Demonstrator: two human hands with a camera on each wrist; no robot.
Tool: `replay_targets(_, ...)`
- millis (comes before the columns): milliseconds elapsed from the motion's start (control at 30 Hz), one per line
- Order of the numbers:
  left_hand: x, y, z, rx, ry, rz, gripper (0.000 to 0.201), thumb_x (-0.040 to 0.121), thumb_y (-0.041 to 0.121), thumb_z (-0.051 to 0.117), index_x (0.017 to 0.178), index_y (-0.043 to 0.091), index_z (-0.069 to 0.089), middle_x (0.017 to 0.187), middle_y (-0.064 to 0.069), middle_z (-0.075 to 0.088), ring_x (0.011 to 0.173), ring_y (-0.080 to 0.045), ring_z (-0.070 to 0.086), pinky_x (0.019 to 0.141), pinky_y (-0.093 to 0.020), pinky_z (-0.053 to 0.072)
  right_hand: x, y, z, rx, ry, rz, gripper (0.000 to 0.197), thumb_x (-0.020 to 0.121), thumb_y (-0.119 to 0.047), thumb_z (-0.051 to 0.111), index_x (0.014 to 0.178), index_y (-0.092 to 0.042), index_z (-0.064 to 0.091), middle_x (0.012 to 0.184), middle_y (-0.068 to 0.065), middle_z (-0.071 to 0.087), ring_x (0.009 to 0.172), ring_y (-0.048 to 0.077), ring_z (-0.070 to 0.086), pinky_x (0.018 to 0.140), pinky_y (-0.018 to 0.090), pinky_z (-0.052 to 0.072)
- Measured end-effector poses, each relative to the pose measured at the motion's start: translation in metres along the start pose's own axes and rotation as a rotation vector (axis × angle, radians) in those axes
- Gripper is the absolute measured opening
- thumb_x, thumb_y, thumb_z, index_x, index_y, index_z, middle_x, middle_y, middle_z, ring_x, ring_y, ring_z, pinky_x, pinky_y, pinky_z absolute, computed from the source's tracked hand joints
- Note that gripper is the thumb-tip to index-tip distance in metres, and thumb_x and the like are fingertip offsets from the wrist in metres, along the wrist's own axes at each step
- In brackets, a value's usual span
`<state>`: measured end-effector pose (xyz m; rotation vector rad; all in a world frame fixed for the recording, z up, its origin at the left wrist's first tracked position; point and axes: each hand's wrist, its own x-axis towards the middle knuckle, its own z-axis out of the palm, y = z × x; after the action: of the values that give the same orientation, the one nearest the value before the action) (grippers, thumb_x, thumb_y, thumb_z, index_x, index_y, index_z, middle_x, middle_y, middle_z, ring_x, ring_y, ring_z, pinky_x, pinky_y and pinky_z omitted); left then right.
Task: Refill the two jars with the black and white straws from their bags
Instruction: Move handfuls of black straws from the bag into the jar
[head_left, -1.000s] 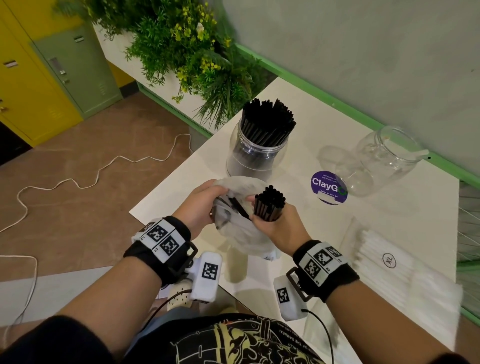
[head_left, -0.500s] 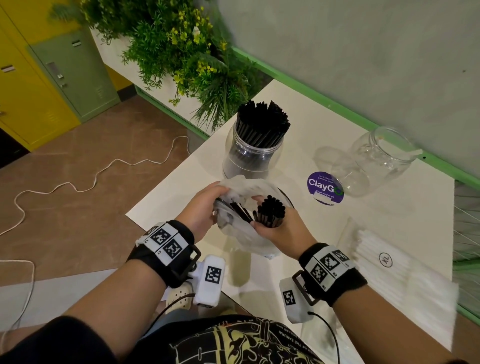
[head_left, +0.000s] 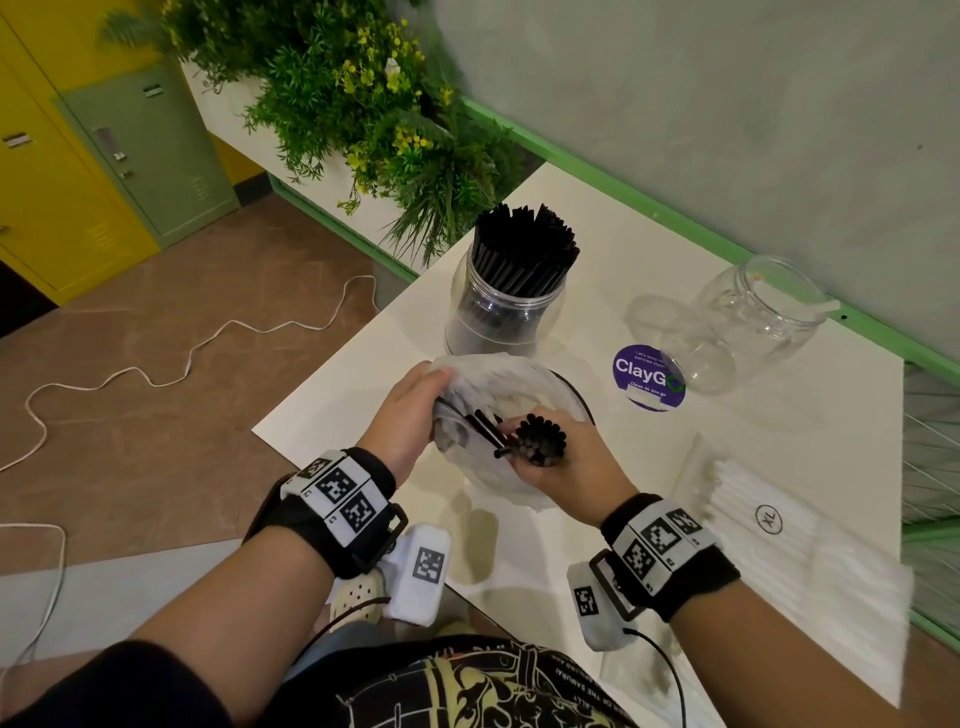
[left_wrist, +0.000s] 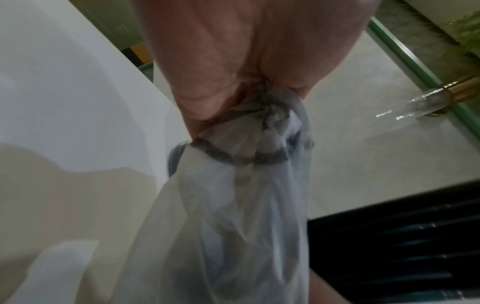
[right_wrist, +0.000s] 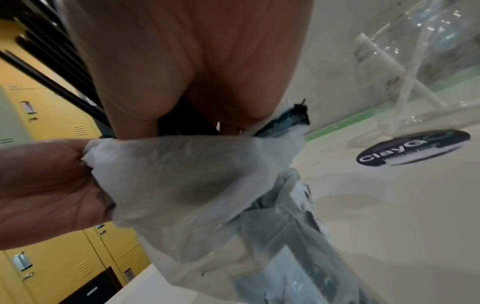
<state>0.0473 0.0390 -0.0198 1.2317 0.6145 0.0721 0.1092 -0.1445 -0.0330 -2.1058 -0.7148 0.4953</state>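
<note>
The left hand (head_left: 410, 410) is pinching the gathered rim of the thin translucent plastic bag (head_left: 498, 467) above the white tabletop (head_left: 779, 441). Beside it, the right hand (head_left: 558, 462) is clenching a bundle of black plastic straws (head_left: 540, 439), partly inside the bag. A few loose black straws (head_left: 485, 428) are leaning aside; they could be snagging the film and spilling. The black-straw-filled clear jar (head_left: 501, 312) is standing behind; the empty clear jar (head_left: 748, 322) is lying farther right.

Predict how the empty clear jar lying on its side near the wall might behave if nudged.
The empty jar lies on its side, round-bodied, so it would probably roll. It holds almost nothing, so it likely shifts easily. It looks clear and hard, perhaps breakable.
</note>
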Motion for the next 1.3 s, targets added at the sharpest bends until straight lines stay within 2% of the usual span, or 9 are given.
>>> replay_targets(233,-0.002,0.002,0.0,0.1,0.047,0.095,0.024,0.096,0.02,0.043,0.08,0.021,0.06,0.067,0.006,0.06,0.068,-0.014,0.056,0.075,-0.033,0.041,-0.002,-0.008,-0.004,0.084,0.023,-0.036,0.041,0.077,-0.002,0.075,0.115,-0.013,0.063,0.119,-0.006,0.061,0.111,0.005,0.057,0.095,0.01,0.039)
replay_targets(333,-0.005,0.002,0.003,0.148,0.011,0.13,0.024,0.098,0.024,0.043,0.085,0.024,0.063,0.081,0.004,0.065,0.083,-0.018,0.059,0.085,-0.037,0.044,0.002,-0.014,-0.003,0.169,0.019,0.033,0.042,0.078,-0.002,0.075,0.102,-0.034,0.06,0.101,-0.014,0.065,0.093,-0.01,0.06,0.084,0.005,0.041)
replay_targets(400,-0.008,0.002,0.005,0.191,-0.023,0.156,0.023,0.096,0.032,0.044,0.085,0.02,0.06,0.086,-0.003,0.064,0.086,-0.021,0.06,0.088,-0.042,0.046,0.004,-0.018,-0.002,0.204,0.016,0.058,0.032,0.078,-0.004,0.076,0.095,-0.027,0.061,0.092,-0.008,0.068,0.082,-0.01,0.061,0.076,0.005,0.044)
replay_targets(533,-0.014,0.002,0.013,0.24,-0.021,0.206,0.027,0.098,0.031,0.045,0.076,0.017,0.044,0.075,-0.001,0.047,0.074,-0.014,0.047,0.075,-0.034,0.039,0.005,-0.022,0.005,0.236,0.067,0.063,0.036,0.076,-0.01,0.079,0.104,-0.018,0.058,0.102,0.005,0.07,0.097,0.014,0.066,0.089,0.027,0.052)
replay_targets(667,-0.015,0.004,0.017,0.264,0.002,0.258,0.027,0.099,0.031,0.043,0.077,0.014,0.041,0.073,-0.008,0.048,0.067,-0.019,0.048,0.067,-0.039,0.041,0.007,-0.016,0.015,0.183,0.172,0.029,0.046,0.071,-0.019,0.079,0.109,-0.018,0.052,0.1,0.003,0.068,0.097,0.019,0.066,0.09,0.043,0.053)
replay_targets(900,-0.012,0.005,0.02,0.255,0.156,0.36,0.019,0.1,0.023,0.041,0.081,0.019,0.042,0.071,0.003,0.052,0.063,-0.005,0.05,0.066,-0.023,0.043,0.004,-0.014,0.007,0.064,0.124,-0.055,0.05,0.08,-0.009,0.072,0.124,-0.02,0.051,0.096,-0.003,0.067,0.089,0.008,0.064,0.08,0.018,0.05)
replay_targets(1000,-0.012,0.005,0.018,0.289,0.181,0.36,0.016,0.099,0.025,0.045,0.084,0.019,0.043,0.073,0.004,0.055,0.059,0.005,0.051,0.063,-0.02,0.041,0.003,-0.015,0.001,0.047,0.144,-0.055,0.04,0.08,-0.008,0.071,0.106,-0.033,0.056,0.079,-0.012,0.063,0.077,-0.004,0.06,0.071,0.007,0.043)
replay_targets(1167,-0.011,0.013,0.01,0.388,-0.049,0.279,0.037,0.07,0.033,0.081,0.09,0.019,0.054,0.08,0.002,0.064,0.07,-0.006,0.059,0.064,-0.022,0.048,0.003,-0.013,-0.008,0.061,0.165,0.009,0.042,0.077,-0.01,0.073,0.086,-0.046,0.053,0.068,-0.011,0.059,0.063,-0.001,0.056,0.061,0.011,0.043)
replay_targets(1300,-0.011,0.018,0.011,0.545,0.033,0.439,0.021,0.077,0.018,0.073,0.075,0.008,0.055,0.067,0.001,0.054,0.062,-0.01,0.048,0.056,-0.02,0.035,0.006,-0.015,-0.007,0.026,0.158,0.026,0.036,0.077,-0.014,0.075,0.079,-0.043,0.053,0.07,-0.014,0.061,0.069,-0.005,0.059,0.061,0.007,0.041)
